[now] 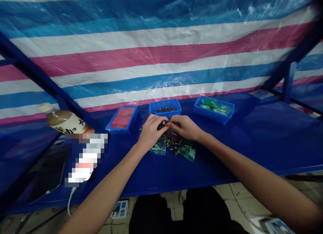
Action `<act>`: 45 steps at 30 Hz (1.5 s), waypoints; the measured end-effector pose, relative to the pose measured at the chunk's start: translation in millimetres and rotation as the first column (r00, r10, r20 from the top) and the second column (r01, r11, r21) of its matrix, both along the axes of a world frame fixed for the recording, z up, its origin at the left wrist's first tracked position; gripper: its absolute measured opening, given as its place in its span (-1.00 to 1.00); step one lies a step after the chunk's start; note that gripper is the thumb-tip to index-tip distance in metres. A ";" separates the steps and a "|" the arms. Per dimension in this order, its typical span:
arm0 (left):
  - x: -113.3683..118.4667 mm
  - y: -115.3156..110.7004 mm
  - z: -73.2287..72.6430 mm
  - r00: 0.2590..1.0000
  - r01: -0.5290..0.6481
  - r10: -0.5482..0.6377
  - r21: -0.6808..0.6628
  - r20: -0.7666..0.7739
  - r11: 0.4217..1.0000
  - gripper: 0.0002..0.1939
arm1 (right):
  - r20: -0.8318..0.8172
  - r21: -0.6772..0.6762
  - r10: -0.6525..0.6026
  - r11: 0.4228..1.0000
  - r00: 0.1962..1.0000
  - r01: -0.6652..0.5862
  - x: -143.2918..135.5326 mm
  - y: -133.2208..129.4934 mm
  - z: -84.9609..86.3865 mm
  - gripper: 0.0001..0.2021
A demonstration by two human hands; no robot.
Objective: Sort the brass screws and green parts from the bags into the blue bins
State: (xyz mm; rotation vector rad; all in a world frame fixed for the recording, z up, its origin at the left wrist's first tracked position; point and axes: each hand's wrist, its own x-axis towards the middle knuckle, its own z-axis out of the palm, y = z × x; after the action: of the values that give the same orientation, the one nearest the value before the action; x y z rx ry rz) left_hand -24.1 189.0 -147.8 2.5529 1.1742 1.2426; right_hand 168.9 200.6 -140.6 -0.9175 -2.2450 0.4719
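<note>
My left hand (152, 129) and my right hand (185, 127) meet over a pile of small brass-coloured screws (173, 144) on the blue table. The fingers of both are closed around something dark that I cannot make out. Below my left hand lies a small clear bag (158, 147) with screws or pins in it. A green-tinted bag (187, 150) of similar parts rests below my right hand. Just beyond my hands stands a blue bin (165, 107) holding dark screws.
A blue bin with red bags (122, 117) is at the left, another with green bags (214, 106) at the right. A bottle (66, 121), a blurred-out object (87, 160) with a cable and a dark flat device (49, 173) lie far left. Striped sheeting (161, 55) hangs behind.
</note>
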 end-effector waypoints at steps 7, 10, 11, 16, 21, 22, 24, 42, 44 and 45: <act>-15.9 3.6 6.3 0.990 -0.065 0.067 0.016 -0.127 0.998 -0.70 | -0.102 0.198 -0.293 0.931 0.951 0.308 14.6 18.5 3.0 -0.83; -19.6 3.1 6.2 0.987 -0.010 0.004 -0.035 -0.163 0.999 -0.78 | -0.103 0.283 -0.363 0.882 0.926 0.377 17.5 26.8 0.4 -0.87; -18.9 2.1 5.6 0.984 0.023 -0.035 -0.071 -0.173 0.997 -0.79 | -0.094 0.291 -0.367 0.879 0.926 0.378 17.5 26.8 -0.1 -0.82; -9.3 -4.0 1.9 0.965 0.085 -0.133 -0.212 -0.225 0.974 -0.84 | -0.038 0.256 -0.284 0.924 0.958 0.284 12.0 12.3 2.0 -0.80; -5.7 -2.7 -0.1 0.968 0.048 -0.109 -0.261 -0.225 0.964 -0.88 | 0.050 0.237 -0.171 0.959 0.984 0.155 6.8 4.2 -0.3 -0.82; -5.7 -2.0 -0.4 0.969 0.042 -0.105 -0.266 -0.226 0.963 -0.87 | 0.058 0.235 -0.160 0.962 0.985 0.142 6.6 4.2 -1.3 -0.82; -5.8 -0.6 -0.7 0.970 0.029 -0.092 -0.267 -0.224 0.963 -0.86 | 0.065 0.234 -0.149 0.964 0.987 0.130 7.0 4.4 -2.1 -0.81; -3.6 0.8 4.2 0.997 -0.051 0.063 -0.234 0.045 0.971 -0.91 | 0.015 0.053 0.000 0.999 1.000 0.000 -4.8 -6.4 0.0 -0.85; -3.9 1.3 4.4 0.996 -0.045 0.061 -0.241 0.060 0.970 -0.92 | -0.009 0.024 -0.031 0.999 0.999 0.031 -4.3 -6.3 -0.2 -0.88; -4.1 1.4 4.3 0.996 -0.036 0.056 -0.245 0.074 0.969 -0.93 | -0.019 0.016 -0.045 0.999 0.999 0.045 -4.0 -6.3 -0.2 -0.89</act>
State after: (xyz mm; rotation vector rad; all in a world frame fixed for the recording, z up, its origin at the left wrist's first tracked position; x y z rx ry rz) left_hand -28.2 190.5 -143.5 2.2905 1.2878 1.1201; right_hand 164.9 194.3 -140.8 -0.9495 -2.2037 0.4397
